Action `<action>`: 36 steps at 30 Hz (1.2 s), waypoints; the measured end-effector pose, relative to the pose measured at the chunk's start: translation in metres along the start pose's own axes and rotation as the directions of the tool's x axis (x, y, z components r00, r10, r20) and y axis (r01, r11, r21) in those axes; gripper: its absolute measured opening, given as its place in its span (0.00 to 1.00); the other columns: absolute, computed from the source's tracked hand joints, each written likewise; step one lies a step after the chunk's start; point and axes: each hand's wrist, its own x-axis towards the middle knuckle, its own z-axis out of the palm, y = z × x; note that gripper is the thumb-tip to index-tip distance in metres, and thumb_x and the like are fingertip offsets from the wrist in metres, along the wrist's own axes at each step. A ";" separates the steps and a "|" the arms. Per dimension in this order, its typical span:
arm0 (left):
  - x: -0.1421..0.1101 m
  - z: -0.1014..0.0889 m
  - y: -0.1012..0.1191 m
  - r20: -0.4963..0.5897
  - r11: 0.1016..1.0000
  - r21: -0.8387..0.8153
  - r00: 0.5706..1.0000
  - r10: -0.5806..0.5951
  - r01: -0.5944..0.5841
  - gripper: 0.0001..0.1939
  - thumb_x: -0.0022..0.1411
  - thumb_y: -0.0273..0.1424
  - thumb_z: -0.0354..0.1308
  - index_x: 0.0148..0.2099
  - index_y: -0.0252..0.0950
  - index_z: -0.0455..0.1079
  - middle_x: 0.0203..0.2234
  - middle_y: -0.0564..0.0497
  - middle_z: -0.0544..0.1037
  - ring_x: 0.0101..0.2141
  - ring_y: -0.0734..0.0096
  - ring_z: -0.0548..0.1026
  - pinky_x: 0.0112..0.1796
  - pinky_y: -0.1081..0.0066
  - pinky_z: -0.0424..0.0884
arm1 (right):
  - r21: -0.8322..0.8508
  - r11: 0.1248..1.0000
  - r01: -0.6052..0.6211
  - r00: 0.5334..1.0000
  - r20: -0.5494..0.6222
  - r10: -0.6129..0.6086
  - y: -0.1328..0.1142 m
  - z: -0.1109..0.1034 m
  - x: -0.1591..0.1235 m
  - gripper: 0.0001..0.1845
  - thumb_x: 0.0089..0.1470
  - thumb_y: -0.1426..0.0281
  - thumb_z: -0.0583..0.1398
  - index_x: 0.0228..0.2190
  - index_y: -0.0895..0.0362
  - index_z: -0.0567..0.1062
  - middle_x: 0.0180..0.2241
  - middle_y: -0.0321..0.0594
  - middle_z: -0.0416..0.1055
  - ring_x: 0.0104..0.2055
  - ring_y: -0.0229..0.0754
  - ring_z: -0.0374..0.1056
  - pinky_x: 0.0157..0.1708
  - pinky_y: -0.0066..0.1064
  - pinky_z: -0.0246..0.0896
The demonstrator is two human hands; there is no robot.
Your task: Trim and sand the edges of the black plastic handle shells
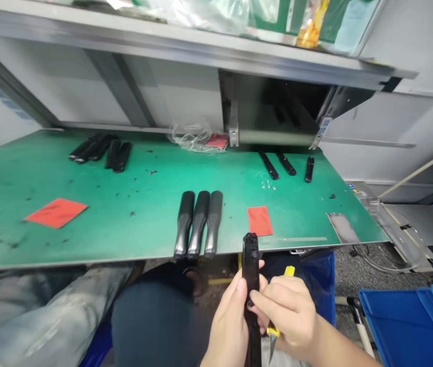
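Observation:
My left hand (pixel 228 326) grips a long black moulded handle (pixel 251 275) upright, its top end rising above my fingers and its lower end running out of the picture. My right hand (pixel 287 316) is shut around a yellow-handled craft knife (pixel 288 271), and the knife sits against the black handle's side. A short metal blade shows below my right hand, pointing down. The point where the blade meets the black piece is hidden by my fingers.
A green bench mat (pixel 155 178) holds several dark handles (pixel 199 224), black strips (pixel 97 150), red cards (pixel 56 213) and dark shavings. A metal shelf (pixel 162 41) runs overhead. A blue crate (pixel 411 326) stands low at right.

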 end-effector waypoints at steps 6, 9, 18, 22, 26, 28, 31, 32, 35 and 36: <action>0.001 -0.010 0.007 0.314 0.993 0.068 0.947 0.067 -0.092 0.25 0.76 0.48 0.56 0.60 0.33 0.76 0.30 0.49 0.74 0.26 0.75 0.69 0.30 0.73 0.68 | 0.079 0.975 -0.209 0.975 -0.057 0.213 -0.004 -0.016 -0.002 0.16 0.61 0.83 0.63 0.49 0.59 0.80 0.30 0.39 0.77 0.30 0.39 0.71 0.30 0.32 0.69; 0.003 -0.020 0.012 0.376 0.996 -0.011 0.923 0.082 -0.084 0.25 0.78 0.46 0.51 0.61 0.32 0.74 0.33 0.47 0.75 0.22 0.77 0.67 0.25 0.74 0.65 | 0.038 0.945 -0.325 0.934 -0.141 0.327 -0.009 -0.032 0.003 0.15 0.59 0.83 0.66 0.45 0.55 0.82 0.34 0.38 0.78 0.33 0.39 0.74 0.32 0.32 0.71; 0.009 -0.047 0.055 0.066 0.898 -0.366 0.956 0.285 -0.243 0.25 0.77 0.45 0.52 0.59 0.30 0.76 0.35 0.45 0.74 0.35 0.66 0.73 0.38 0.69 0.74 | -0.049 0.953 -0.297 0.954 0.017 0.299 0.008 0.016 -0.010 0.22 0.62 0.80 0.65 0.55 0.54 0.79 0.41 0.43 0.83 0.36 0.42 0.79 0.37 0.34 0.78; 0.010 -0.049 0.064 -0.037 0.852 -0.384 0.928 0.370 -0.355 0.23 0.75 0.44 0.56 0.57 0.30 0.77 0.36 0.46 0.70 0.35 0.68 0.68 0.36 0.71 0.72 | -0.046 0.921 -0.387 0.922 0.009 0.387 0.011 0.036 -0.005 0.31 0.65 0.77 0.63 0.67 0.55 0.70 0.47 0.49 0.81 0.37 0.43 0.78 0.37 0.36 0.77; 0.010 -0.048 0.062 -0.059 0.842 -0.264 0.880 0.472 -0.469 0.24 0.73 0.48 0.58 0.58 0.34 0.77 0.36 0.47 0.69 0.35 0.68 0.66 0.37 0.71 0.71 | 0.221 0.863 -0.455 0.889 0.057 0.454 -0.016 0.032 0.015 0.11 0.64 0.77 0.65 0.47 0.55 0.81 0.33 0.38 0.76 0.30 0.36 0.71 0.30 0.29 0.69; 0.009 -0.046 0.057 -0.058 0.841 -0.191 0.861 0.505 -0.506 0.26 0.72 0.50 0.58 0.59 0.36 0.76 0.37 0.47 0.70 0.35 0.67 0.66 0.38 0.70 0.71 | 0.337 0.802 -0.493 0.868 0.135 0.477 -0.030 0.036 0.023 0.06 0.62 0.76 0.66 0.41 0.56 0.82 0.30 0.36 0.74 0.30 0.35 0.71 0.28 0.27 0.67; 0.007 -0.045 0.049 -0.037 0.819 -0.035 0.820 0.572 -0.573 0.27 0.73 0.51 0.57 0.61 0.38 0.75 0.39 0.46 0.71 0.36 0.65 0.67 0.40 0.68 0.70 | 0.439 0.721 -0.537 0.840 0.195 0.507 -0.041 0.049 0.031 0.04 0.60 0.75 0.67 0.39 0.56 0.83 0.29 0.35 0.73 0.28 0.35 0.70 0.27 0.26 0.65; 0.006 -0.044 0.046 -0.024 0.800 0.023 0.800 0.600 -0.600 0.27 0.73 0.51 0.56 0.61 0.39 0.75 0.39 0.46 0.72 0.36 0.64 0.68 0.40 0.67 0.70 | 0.454 0.697 -0.555 0.826 0.202 0.526 -0.042 0.053 0.032 0.03 0.60 0.75 0.67 0.36 0.56 0.83 0.28 0.34 0.73 0.28 0.35 0.69 0.27 0.26 0.65; 0.004 -0.046 0.040 0.013 0.745 0.148 0.754 0.657 -0.651 0.28 0.74 0.52 0.55 0.62 0.39 0.76 0.39 0.45 0.73 0.38 0.62 0.69 0.42 0.65 0.70 | 0.487 0.608 -0.627 0.767 0.251 0.590 -0.040 0.058 0.034 0.07 0.58 0.76 0.66 0.29 0.56 0.81 0.26 0.34 0.72 0.27 0.35 0.67 0.27 0.26 0.63; 0.003 -0.046 0.038 0.023 0.735 0.164 0.747 0.664 -0.658 0.28 0.73 0.53 0.55 0.62 0.39 0.76 0.39 0.44 0.73 0.38 0.61 0.69 0.42 0.64 0.70 | 0.508 0.560 -0.654 0.741 0.283 0.609 -0.038 0.058 0.033 0.08 0.58 0.76 0.65 0.27 0.56 0.80 0.25 0.34 0.73 0.27 0.35 0.67 0.28 0.27 0.63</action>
